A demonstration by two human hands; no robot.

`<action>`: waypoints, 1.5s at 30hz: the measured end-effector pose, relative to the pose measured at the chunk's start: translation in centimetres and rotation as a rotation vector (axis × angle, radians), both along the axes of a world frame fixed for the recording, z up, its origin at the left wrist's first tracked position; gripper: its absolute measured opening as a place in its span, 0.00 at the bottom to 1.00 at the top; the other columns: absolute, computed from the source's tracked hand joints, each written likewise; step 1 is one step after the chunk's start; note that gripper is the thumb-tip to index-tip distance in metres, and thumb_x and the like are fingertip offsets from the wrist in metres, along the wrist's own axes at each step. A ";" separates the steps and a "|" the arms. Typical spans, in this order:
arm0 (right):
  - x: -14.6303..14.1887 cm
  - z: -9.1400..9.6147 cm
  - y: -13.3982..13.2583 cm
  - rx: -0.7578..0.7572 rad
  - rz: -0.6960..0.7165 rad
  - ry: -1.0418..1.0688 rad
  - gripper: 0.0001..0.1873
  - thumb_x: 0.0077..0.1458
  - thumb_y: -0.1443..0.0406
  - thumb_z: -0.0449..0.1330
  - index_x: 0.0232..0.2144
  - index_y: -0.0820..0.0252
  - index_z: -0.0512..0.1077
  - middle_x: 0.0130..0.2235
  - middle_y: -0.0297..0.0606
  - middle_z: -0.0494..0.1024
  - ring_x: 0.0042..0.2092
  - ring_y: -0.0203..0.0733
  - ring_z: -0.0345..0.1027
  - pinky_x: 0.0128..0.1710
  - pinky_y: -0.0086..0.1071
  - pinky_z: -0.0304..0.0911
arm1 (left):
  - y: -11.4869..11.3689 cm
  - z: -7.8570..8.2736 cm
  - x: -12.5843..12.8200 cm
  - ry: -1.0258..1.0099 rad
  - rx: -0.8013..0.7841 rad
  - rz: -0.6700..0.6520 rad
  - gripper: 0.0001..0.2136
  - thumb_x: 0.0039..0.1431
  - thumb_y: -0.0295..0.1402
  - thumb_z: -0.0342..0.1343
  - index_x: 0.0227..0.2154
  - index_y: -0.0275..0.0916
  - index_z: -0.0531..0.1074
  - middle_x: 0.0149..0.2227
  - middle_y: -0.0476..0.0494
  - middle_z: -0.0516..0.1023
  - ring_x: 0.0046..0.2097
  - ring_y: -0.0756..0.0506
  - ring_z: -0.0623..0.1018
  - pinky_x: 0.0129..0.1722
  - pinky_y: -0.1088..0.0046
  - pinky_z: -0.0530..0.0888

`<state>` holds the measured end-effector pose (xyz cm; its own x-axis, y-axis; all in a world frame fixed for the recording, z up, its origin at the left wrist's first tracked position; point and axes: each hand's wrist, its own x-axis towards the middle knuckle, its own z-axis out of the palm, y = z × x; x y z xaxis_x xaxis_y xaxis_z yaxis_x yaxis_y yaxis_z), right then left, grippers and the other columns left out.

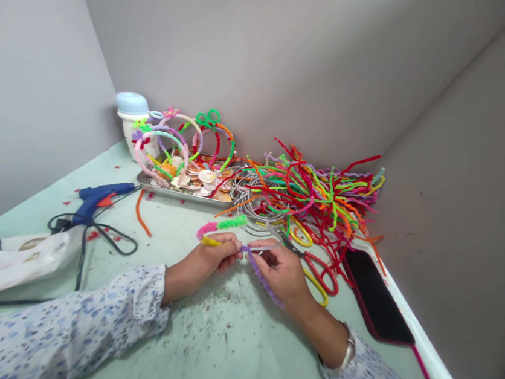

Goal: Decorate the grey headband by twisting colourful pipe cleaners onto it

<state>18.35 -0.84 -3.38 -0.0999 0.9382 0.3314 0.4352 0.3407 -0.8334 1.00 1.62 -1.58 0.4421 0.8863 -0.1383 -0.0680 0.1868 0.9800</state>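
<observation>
My left hand (208,262) is closed on a thin headband (206,229), whose curve is wrapped in green, pink and yellow fuzzy pipe cleaner. Its bare, pale end runs on toward my right hand (283,273). That hand pinches a purple pipe cleaner (266,285), which is wound around the band between my two hands, its loose tail hanging down across the right palm. Just beyond the fingers lie red-handled scissors (321,273) and yellow-handled scissors (302,234). The fingertips partly hide the purple winding.
A metal tray (183,195) holds shells and several finished headbands (201,135). Beside it are wire hoops (255,199) and a heap of pipe cleaners (326,186). A blue glue gun (96,199), its cord, a plastic bag (20,260), a white bottle (132,127) and a phone (377,295) surround the work area.
</observation>
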 end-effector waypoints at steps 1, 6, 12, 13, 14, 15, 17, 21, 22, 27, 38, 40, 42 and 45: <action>0.0 -0.1 0.1 0.004 -0.001 0.002 0.09 0.54 0.63 0.59 0.38 0.58 0.75 0.31 0.36 0.76 0.27 0.35 0.67 0.28 0.28 0.64 | 0.0 0.1 0.0 0.005 0.002 0.000 0.10 0.55 0.35 0.51 0.22 0.36 0.66 0.20 0.53 0.62 0.21 0.54 0.60 0.20 0.77 0.54; 0.2 -0.3 0.2 0.020 -0.002 0.002 0.08 0.54 0.63 0.59 0.37 0.57 0.76 0.33 0.37 0.77 0.28 0.36 0.68 0.29 0.29 0.65 | -0.1 0.4 0.0 0.035 0.018 -0.013 0.09 0.55 0.35 0.51 0.22 0.37 0.65 0.20 0.54 0.62 0.21 0.54 0.59 0.20 0.77 0.55; 0.3 -0.1 0.0 0.059 -0.013 -0.023 0.08 0.54 0.63 0.60 0.36 0.58 0.76 0.33 0.39 0.78 0.33 0.40 0.71 0.35 0.32 0.67 | -0.1 0.3 0.0 0.060 0.029 -0.021 0.11 0.56 0.38 0.52 0.22 0.37 0.65 0.20 0.54 0.61 0.21 0.54 0.59 0.20 0.77 0.55; 0.4 0.0 0.0 0.069 -0.014 -0.034 0.08 0.54 0.63 0.60 0.36 0.58 0.77 0.33 0.39 0.78 0.34 0.41 0.72 0.35 0.32 0.67 | 0.0 0.3 0.0 0.064 0.029 -0.024 0.11 0.56 0.38 0.52 0.23 0.37 0.65 0.20 0.53 0.61 0.21 0.54 0.60 0.20 0.77 0.55; 0.4 0.1 -0.1 0.080 -0.016 -0.048 0.08 0.54 0.63 0.60 0.35 0.58 0.77 0.33 0.39 0.78 0.34 0.41 0.72 0.36 0.32 0.67 | 0.0 0.3 0.0 0.066 0.029 -0.027 0.11 0.56 0.38 0.52 0.23 0.36 0.66 0.20 0.53 0.61 0.21 0.54 0.60 0.20 0.77 0.55; 0.4 0.2 -0.1 0.094 -0.018 -0.064 0.08 0.54 0.64 0.60 0.35 0.58 0.77 0.33 0.39 0.79 0.34 0.41 0.72 0.37 0.33 0.67 | 0.0 0.3 -0.1 0.068 0.029 -0.031 0.11 0.56 0.37 0.52 0.23 0.36 0.66 0.20 0.53 0.61 0.21 0.54 0.60 0.20 0.77 0.55; 0.4 0.4 -0.2 0.119 -0.017 -0.093 0.07 0.54 0.65 0.60 0.35 0.58 0.77 0.33 0.39 0.79 0.35 0.41 0.72 0.37 0.33 0.67 | 0.0 0.3 -0.1 0.070 0.025 -0.035 0.11 0.56 0.37 0.52 0.23 0.36 0.66 0.19 0.53 0.61 0.21 0.54 0.60 0.20 0.77 0.56; 0.5 0.5 -0.1 0.155 -0.009 -0.115 0.07 0.53 0.65 0.60 0.34 0.58 0.77 0.33 0.38 0.79 0.34 0.41 0.72 0.35 0.32 0.67 | 0.0 0.4 -0.1 0.070 0.015 -0.034 0.10 0.55 0.36 0.52 0.22 0.36 0.66 0.19 0.53 0.61 0.20 0.54 0.59 0.20 0.77 0.55; 0.5 0.4 -0.1 0.165 -0.011 -0.121 0.06 0.53 0.65 0.60 0.34 0.58 0.77 0.33 0.38 0.79 0.34 0.41 0.72 0.36 0.32 0.67 | 0.0 0.4 -0.1 0.069 0.016 -0.036 0.10 0.55 0.36 0.52 0.22 0.37 0.66 0.19 0.53 0.61 0.20 0.54 0.59 0.20 0.77 0.55; 0.5 0.4 -0.1 0.166 -0.022 -0.151 0.06 0.53 0.65 0.60 0.32 0.57 0.77 0.32 0.38 0.79 0.34 0.41 0.72 0.38 0.34 0.66 | 0.0 0.1 -0.2 0.077 0.046 -0.050 0.12 0.56 0.38 0.51 0.23 0.37 0.67 0.19 0.53 0.61 0.21 0.53 0.60 0.20 0.76 0.55; -0.2 1.3 -0.7 0.006 -0.038 0.005 0.04 0.52 0.64 0.61 0.29 0.59 0.75 0.29 0.35 0.77 0.31 0.39 0.69 0.33 0.30 0.64 | -0.2 0.3 -0.3 0.148 0.124 -0.061 0.11 0.57 0.36 0.50 0.22 0.37 0.65 0.20 0.53 0.61 0.23 0.52 0.61 0.23 0.75 0.58; -0.5 1.6 -0.8 -0.049 -0.069 0.037 0.04 0.51 0.64 0.61 0.27 0.60 0.73 0.26 0.33 0.75 0.28 0.37 0.67 0.29 0.28 0.62 | -0.2 0.4 -0.3 0.155 0.157 -0.072 0.11 0.57 0.35 0.50 0.22 0.37 0.65 0.20 0.53 0.61 0.23 0.52 0.61 0.23 0.75 0.58; -0.6 1.7 -0.8 -0.112 -0.086 0.064 0.05 0.50 0.64 0.61 0.26 0.60 0.73 0.24 0.33 0.74 0.26 0.37 0.66 0.26 0.28 0.61 | -0.1 0.3 -0.4 0.147 0.167 -0.083 0.10 0.57 0.35 0.51 0.23 0.37 0.66 0.20 0.53 0.61 0.23 0.52 0.61 0.23 0.75 0.58; -0.8 1.9 -0.8 -0.177 -0.087 0.128 0.04 0.49 0.65 0.61 0.27 0.60 0.73 0.23 0.32 0.73 0.24 0.36 0.65 0.24 0.27 0.59 | 0.0 -0.3 -0.6 0.130 0.176 -0.094 0.10 0.58 0.36 0.51 0.24 0.37 0.66 0.21 0.53 0.62 0.23 0.53 0.60 0.23 0.76 0.58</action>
